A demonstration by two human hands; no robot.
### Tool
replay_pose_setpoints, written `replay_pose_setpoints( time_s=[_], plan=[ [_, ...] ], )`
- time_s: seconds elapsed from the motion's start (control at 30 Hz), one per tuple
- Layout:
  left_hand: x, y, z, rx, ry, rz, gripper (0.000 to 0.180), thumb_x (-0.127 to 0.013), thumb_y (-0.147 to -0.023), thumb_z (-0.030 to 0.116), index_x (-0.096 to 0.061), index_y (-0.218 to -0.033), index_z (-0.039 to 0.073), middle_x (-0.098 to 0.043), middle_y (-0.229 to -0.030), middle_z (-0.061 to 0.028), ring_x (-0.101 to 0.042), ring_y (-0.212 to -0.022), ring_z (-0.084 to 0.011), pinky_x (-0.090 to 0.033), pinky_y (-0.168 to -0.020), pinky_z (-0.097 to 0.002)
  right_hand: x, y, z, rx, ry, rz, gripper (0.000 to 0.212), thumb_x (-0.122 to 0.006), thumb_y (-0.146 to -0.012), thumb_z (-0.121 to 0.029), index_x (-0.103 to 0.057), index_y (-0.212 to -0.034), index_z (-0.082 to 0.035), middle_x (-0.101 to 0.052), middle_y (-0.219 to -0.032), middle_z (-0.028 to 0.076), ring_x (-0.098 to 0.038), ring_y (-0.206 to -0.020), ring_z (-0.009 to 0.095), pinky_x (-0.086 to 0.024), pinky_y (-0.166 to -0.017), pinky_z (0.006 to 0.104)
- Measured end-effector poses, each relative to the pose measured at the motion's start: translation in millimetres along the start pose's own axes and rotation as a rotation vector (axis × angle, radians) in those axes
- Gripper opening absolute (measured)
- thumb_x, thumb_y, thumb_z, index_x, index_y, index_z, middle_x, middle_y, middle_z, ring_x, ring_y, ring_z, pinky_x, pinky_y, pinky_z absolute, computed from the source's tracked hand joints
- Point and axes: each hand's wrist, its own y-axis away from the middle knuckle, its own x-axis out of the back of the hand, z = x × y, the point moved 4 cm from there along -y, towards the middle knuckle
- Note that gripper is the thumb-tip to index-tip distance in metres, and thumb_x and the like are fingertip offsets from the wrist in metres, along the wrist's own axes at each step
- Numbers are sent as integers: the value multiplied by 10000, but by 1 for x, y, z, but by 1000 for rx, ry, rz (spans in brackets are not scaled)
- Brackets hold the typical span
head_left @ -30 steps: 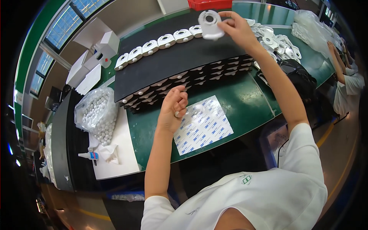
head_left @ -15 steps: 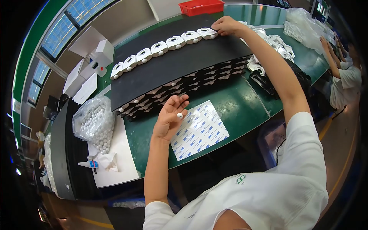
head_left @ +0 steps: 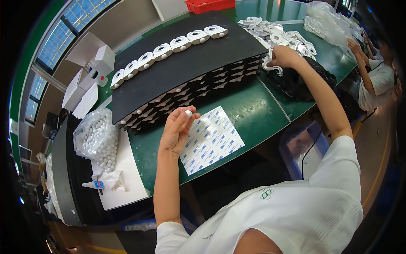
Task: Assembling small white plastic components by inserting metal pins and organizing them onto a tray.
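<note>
My left hand [head_left: 174, 131] is raised over the table's front part, fingers pinched on a small white ball [head_left: 188, 113]. To the right, my right hand [head_left: 285, 57] reaches down at the near edge of a loose pile of white plastic parts [head_left: 279, 37]. Its fingers are closed at a white plastic part [head_left: 274, 70], partly hidden by the hand. A row of several white plastic parts with round openings [head_left: 162, 51] lies across the top black board [head_left: 186, 67]. Small white balls sit at the near side of most of them.
Below the top board, several black boards with more parts between them form a stack [head_left: 198, 86]. A printed white sheet [head_left: 212, 142] lies in front. On the left are a bag of white balls [head_left: 98, 137] and a glue bottle [head_left: 94, 185]. A red bin [head_left: 210, 5] stands behind.
My right hand has left the right end of the row and come down to the loose pile. My left hand has turned a little, its ball now at the fingertips. The whole view has shifted slightly.
</note>
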Motion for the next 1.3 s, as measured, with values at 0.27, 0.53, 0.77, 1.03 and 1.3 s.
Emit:
replay_pose_setpoints(
  time_s=[0.27,0.53,0.77,1.03,1.3],
  plan=[
    [-8,3,4,-64,-20,-10,203,-610,-832,231,-600,-928,53,-587,-832,-25,-559,-740,-129,-454,-611,-220,-2,6,-15,-22,104,155,306,-692,-628,-301,-635,-744,-24,-631,-781,173,-620,-767,314,-487,-685,397],
    [-7,2,5,-59,39,-93,244,-575,-857,236,-560,-1037,72,-536,-745,-9,-492,-682,-105,-388,-558,-218,52,28,48,-133,-255,581,263,-576,-733,-205,-605,-888,5,-623,-739,156,-606,-712,267,-462,-642,350],
    [-9,5,8,-138,55,-5,227,-556,-841,97,-561,-1068,84,-578,-891,-74,-501,-734,-108,-391,-577,-222,75,105,0,91,-1310,687,258,-488,-865,-176,-576,-1017,13,-626,-913,84,-574,-800,86,-424,-615,189],
    [-5,-1,10,-159,55,3,234,-581,-843,139,-564,-1069,82,-599,-849,-43,-500,-687,-83,-392,-562,-198,34,114,-103,233,-1353,177,193,-602,-803,-117,-612,-946,10,-618,-782,38,-547,-671,64,-412,-605,187],
    [3,-1,15,-231,64,50,204,-603,-837,150,-562,-1027,91,-627,-858,-57,-546,-673,-80,-450,-587,-193,-26,105,-198,378,-1416,-132,320,-615,-791,-40,-553,-1100,15,-617,-813,34,-568,-740,66,-448,-699,181]
  ],
)
